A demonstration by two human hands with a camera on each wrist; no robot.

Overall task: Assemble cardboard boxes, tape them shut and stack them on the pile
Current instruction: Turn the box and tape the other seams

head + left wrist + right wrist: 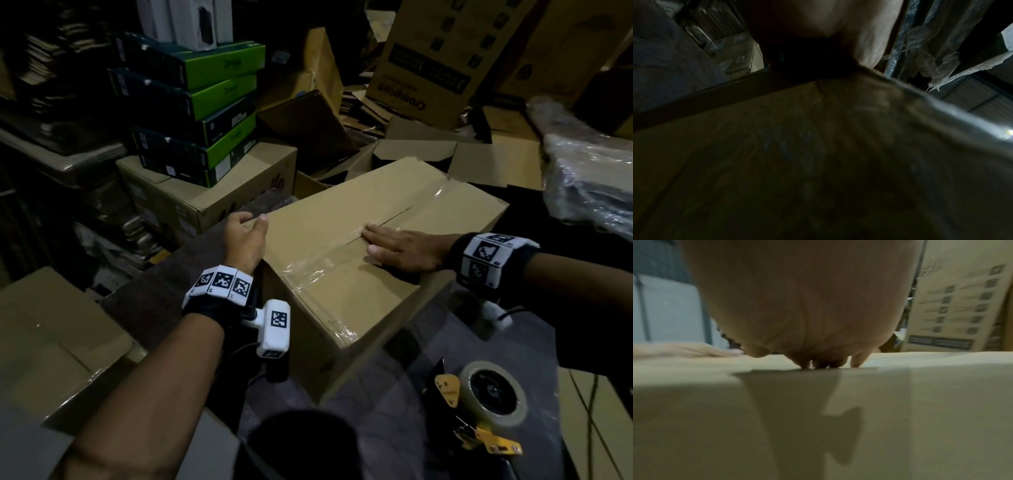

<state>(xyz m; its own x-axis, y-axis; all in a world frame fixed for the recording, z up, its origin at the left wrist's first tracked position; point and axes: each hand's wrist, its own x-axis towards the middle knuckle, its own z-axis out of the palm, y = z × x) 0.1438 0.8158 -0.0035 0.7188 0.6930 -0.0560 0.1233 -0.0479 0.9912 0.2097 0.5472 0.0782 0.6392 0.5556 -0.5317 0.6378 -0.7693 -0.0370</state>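
A closed brown cardboard box (329, 219) lies on a dark table, and a strip of clear tape (438, 195) runs along its top seam and down the near side. My left hand (245, 236) grips the box's left corner, thumb on top and fingers curled round the edge. My right hand (400, 248) lies flat on the taped seam, its fingers straight. The right wrist view shows that palm (803, 305) pressed onto the box top (920, 402). The left wrist view is dark, with only the box's side (818, 162) filling it. A tape dispenser (493, 394) rests on the table at the lower right, touched by neither hand.
Green and black cartons (205, 102) are stacked on a brown box (205, 185) at the back left. A large printed carton (428, 68) and loose cardboard stand behind. Crumpled plastic wrap (589, 171) lies at the right. Another brown box (51, 342) sits at the near left.
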